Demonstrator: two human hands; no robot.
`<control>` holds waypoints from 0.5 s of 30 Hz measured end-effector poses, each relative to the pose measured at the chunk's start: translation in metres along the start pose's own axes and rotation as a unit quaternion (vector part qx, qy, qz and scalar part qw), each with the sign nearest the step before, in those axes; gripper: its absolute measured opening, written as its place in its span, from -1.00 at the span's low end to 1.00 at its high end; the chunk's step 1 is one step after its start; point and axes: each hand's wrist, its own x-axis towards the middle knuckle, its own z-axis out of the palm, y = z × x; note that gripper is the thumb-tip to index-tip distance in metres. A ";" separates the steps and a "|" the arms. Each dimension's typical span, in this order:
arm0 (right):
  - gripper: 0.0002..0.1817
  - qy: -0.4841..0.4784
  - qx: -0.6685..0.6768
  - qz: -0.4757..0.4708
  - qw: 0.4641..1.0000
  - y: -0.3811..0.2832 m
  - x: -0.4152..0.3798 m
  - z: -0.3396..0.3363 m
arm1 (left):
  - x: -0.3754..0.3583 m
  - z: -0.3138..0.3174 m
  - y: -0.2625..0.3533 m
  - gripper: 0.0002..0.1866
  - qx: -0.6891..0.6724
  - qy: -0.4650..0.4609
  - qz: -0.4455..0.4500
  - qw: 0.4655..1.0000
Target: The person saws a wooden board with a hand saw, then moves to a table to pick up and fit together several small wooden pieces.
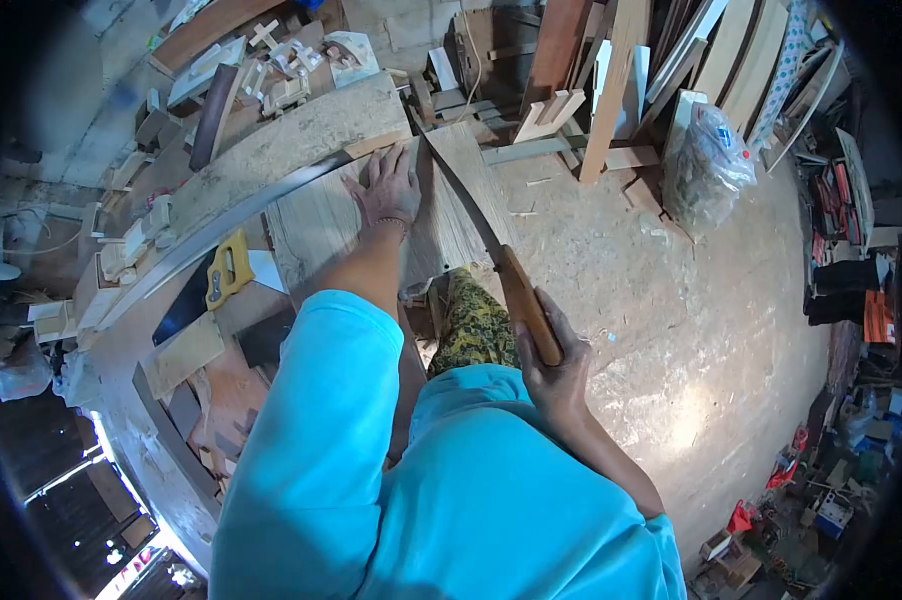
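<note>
My left hand [386, 188] lies flat with fingers spread on a pale wood-grained board [316, 228]. In my right hand [559, 362] is the wooden handle of a handsaw [519, 300], with the fingers wrapped round it. The saw's long dark blade [463, 192] runs away from me across the board, to the right of my left hand. Whether its teeth are in a cut is not clear. Just beyond my left fingertips are a short wood strip [376, 143] and a thick plank [311, 125].
A second handsaw with a yellow handle [231, 270] lies to the left. Wood offcuts [291, 60] clutter the far left. Planks [611, 95] lean at the back, near a clear plastic bag [711, 165]. Bare floor [661, 300] stretches to the right.
</note>
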 end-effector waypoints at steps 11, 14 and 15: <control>-0.54 0.039 -0.021 -0.093 0.995 0.017 0.064 0.047 | 0.012 0.019 -0.013 -0.60 -0.001 -0.027 -0.006 1.000; -0.52 0.004 -0.012 -0.036 0.999 0.010 0.018 0.013 | 0.004 0.000 -0.001 -0.58 0.024 -0.024 -0.012 0.999; -0.51 0.020 0.020 -0.025 0.999 0.010 0.009 0.010 | 0.003 -0.001 -0.002 -0.58 0.025 -0.021 -0.016 0.999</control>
